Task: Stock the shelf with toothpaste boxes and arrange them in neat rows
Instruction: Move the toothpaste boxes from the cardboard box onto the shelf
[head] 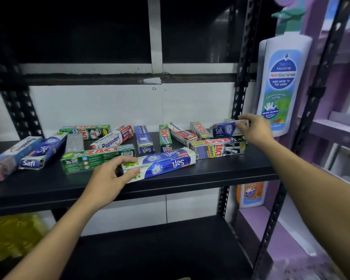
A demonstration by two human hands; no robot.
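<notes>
Several toothpaste boxes lie scattered at odd angles on the black shelf (220, 170). My left hand (111, 174) grips the left end of a long blue-and-white Safi box (166, 162) lying near the shelf's front edge. My right hand (255, 128) holds the right end of a smaller blue Safi box (224, 129) at the far right, sitting on top of a silver Zact Smokers box (218, 148). A green Zact Whitening box (93, 158), a Pepsodent box (111, 139) and other Safi boxes lie to the left.
A large white pump bottle of kids' wash (281, 81) stands right of the rack post (240, 77). An orange bottle (251, 194) stands below it. Yellow packs (12, 235) sit at the lower left. A lower black shelf (160, 249) is beneath.
</notes>
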